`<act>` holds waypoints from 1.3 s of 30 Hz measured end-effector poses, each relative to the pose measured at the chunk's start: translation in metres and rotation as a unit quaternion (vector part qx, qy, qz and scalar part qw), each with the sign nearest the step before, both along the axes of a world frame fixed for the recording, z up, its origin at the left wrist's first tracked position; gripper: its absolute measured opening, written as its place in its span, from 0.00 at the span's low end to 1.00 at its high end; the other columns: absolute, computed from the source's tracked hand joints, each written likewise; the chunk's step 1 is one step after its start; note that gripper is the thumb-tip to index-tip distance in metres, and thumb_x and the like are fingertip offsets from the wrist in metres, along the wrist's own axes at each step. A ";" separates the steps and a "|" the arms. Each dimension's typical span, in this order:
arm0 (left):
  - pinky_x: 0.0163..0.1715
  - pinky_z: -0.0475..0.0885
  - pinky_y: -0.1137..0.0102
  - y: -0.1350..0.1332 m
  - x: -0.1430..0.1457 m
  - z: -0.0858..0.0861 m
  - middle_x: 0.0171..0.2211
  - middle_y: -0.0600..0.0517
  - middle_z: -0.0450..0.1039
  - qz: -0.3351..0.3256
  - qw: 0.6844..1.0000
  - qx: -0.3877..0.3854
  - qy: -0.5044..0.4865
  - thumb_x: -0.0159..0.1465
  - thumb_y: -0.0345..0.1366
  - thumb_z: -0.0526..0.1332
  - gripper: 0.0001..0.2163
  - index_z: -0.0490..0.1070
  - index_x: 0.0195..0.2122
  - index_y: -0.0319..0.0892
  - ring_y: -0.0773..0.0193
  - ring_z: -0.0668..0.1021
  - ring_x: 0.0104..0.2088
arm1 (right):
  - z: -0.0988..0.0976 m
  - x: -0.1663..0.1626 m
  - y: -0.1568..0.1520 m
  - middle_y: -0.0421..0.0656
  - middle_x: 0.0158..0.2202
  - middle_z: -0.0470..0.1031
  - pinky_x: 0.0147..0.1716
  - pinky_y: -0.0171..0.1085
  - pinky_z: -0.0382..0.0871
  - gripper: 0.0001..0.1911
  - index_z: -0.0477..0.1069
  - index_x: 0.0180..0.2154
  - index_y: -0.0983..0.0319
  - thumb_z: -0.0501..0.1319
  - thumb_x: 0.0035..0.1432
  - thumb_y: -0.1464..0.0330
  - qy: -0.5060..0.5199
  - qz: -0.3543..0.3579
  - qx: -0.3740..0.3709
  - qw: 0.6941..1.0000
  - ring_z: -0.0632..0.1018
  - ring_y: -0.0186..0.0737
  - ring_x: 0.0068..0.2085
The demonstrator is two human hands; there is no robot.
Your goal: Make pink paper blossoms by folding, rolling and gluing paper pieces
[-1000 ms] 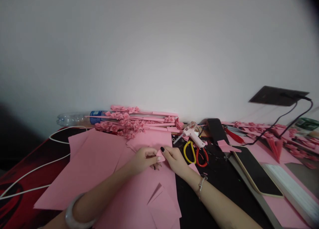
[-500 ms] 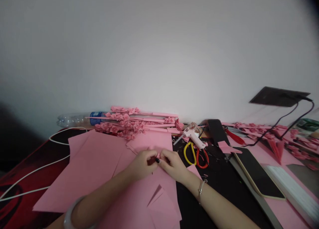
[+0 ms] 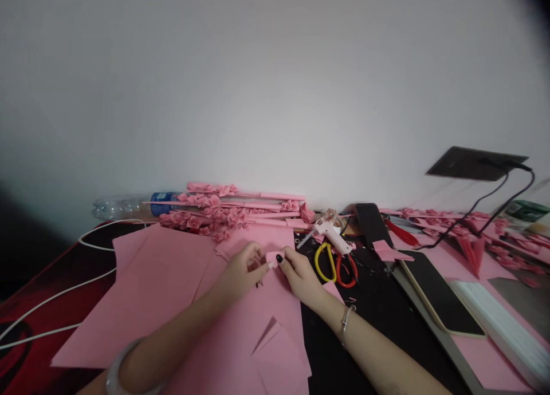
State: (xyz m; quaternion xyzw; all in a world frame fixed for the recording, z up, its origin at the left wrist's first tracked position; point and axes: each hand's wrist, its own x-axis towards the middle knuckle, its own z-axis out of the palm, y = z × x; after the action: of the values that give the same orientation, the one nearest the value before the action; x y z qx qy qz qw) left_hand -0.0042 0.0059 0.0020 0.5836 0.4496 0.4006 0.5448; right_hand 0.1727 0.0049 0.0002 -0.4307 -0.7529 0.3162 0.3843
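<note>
Both of my hands meet over the pink paper sheets in the middle of the table. My left hand and my right hand pinch a small folded piece of pink paper between their fingertips, just above the sheets. Fingers of both hands are curled round the piece. A pale bangle sits on my left wrist and a thin bracelet on my right.
Pink paper flower stems and a plastic bottle lie along the wall. A white glue gun and yellow and red scissors lie right of my hands. A dark tablet, white cable and more pink pieces surround them.
The small pink piece was turned and refolded between my fingertips; both hands shifted slightly up and away from me, still pinching it.
</note>
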 end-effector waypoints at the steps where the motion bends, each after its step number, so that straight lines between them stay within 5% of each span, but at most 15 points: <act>1: 0.22 0.69 0.73 0.001 0.000 0.001 0.27 0.58 0.69 0.015 1.000 -0.007 -0.011 0.57 0.39 0.64 0.11 0.64 0.36 0.43 0.69 0.72 0.20 | 0.000 0.000 0.000 0.36 0.24 0.62 0.27 0.32 0.59 0.14 0.61 0.29 0.60 0.49 0.68 0.66 0.007 0.009 -0.005 1.000 0.65 0.34 0.26; 4: 0.27 0.73 0.70 0.002 -0.001 0.005 0.35 0.51 0.75 -0.002 0.999 -0.018 -0.030 0.56 0.41 0.65 0.16 0.69 0.44 0.41 0.67 0.76 0.25 | 0.001 0.000 0.000 0.36 0.24 0.64 0.27 0.32 0.60 0.13 0.62 0.29 0.60 0.49 0.67 0.67 0.015 0.038 -0.020 0.999 0.66 0.33 0.26; 10: 0.32 0.75 0.67 0.001 0.000 0.010 0.25 0.51 0.76 -0.007 0.999 -0.051 -0.011 0.57 0.43 0.63 0.11 0.76 0.32 0.39 0.62 0.78 0.28 | -0.006 0.000 0.002 0.35 0.20 0.63 0.24 0.31 0.58 0.12 0.61 0.24 0.60 0.54 0.61 0.71 0.006 -0.035 -0.013 0.999 0.64 0.32 0.23; 14: 0.35 0.76 0.66 0.002 0.000 0.009 0.25 0.51 0.77 0.014 0.998 -0.066 -0.019 0.57 0.43 0.64 0.11 0.77 0.30 0.40 0.59 0.80 0.31 | -0.008 0.000 0.004 0.39 0.29 0.72 0.28 0.33 0.65 0.03 0.70 0.34 0.61 0.58 0.58 0.73 0.018 -0.084 0.037 0.996 0.70 0.35 0.27; 18: 0.39 0.77 0.64 0.002 0.000 0.008 0.30 0.49 0.80 0.011 0.995 -0.090 -0.040 0.57 0.43 0.65 0.11 0.78 0.33 0.40 0.58 0.82 0.35 | -0.003 0.000 0.002 0.47 0.43 0.79 0.40 0.38 0.72 0.12 0.76 0.42 0.60 0.56 0.60 0.74 0.028 -0.035 0.077 0.996 0.79 0.41 0.41; 21: 0.41 0.78 0.62 0.000 0.001 0.007 0.33 0.49 0.81 0.009 0.993 -0.103 -0.054 0.58 0.45 0.66 0.13 0.78 0.34 0.40 0.57 0.83 0.37 | -0.002 0.000 0.001 0.48 0.44 0.81 0.47 0.41 0.73 0.14 0.78 0.42 0.59 0.56 0.61 0.75 0.029 -0.023 0.094 0.995 0.80 0.43 0.46; 31: 0.38 0.79 0.64 0.001 0.001 0.007 0.30 0.49 0.80 0.006 0.990 -0.125 -0.065 0.55 0.50 0.67 0.17 0.76 0.30 0.40 0.57 0.83 0.33 | -0.003 0.001 -0.002 0.49 0.46 0.81 0.48 0.44 0.74 0.16 0.76 0.50 0.59 0.55 0.65 0.74 -0.036 -0.010 0.212 0.976 0.81 0.44 0.48; 39: 0.36 0.78 0.66 0.001 -0.002 0.005 0.29 0.50 0.80 0.031 0.986 -0.144 -0.081 0.57 0.45 0.67 0.13 0.75 0.32 0.40 0.61 0.82 0.31 | -0.001 0.004 0.000 0.50 0.50 0.79 0.48 0.45 0.75 0.16 0.73 0.53 0.60 0.58 0.64 0.72 -0.098 0.030 0.249 0.963 0.79 0.44 0.49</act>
State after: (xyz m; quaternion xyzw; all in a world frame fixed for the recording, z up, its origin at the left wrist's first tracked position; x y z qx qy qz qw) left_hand -0.0063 0.0070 0.0070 0.4501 0.4746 0.3943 0.6455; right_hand 0.1772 0.0044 -0.0004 -0.3278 -0.8541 0.0863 0.3946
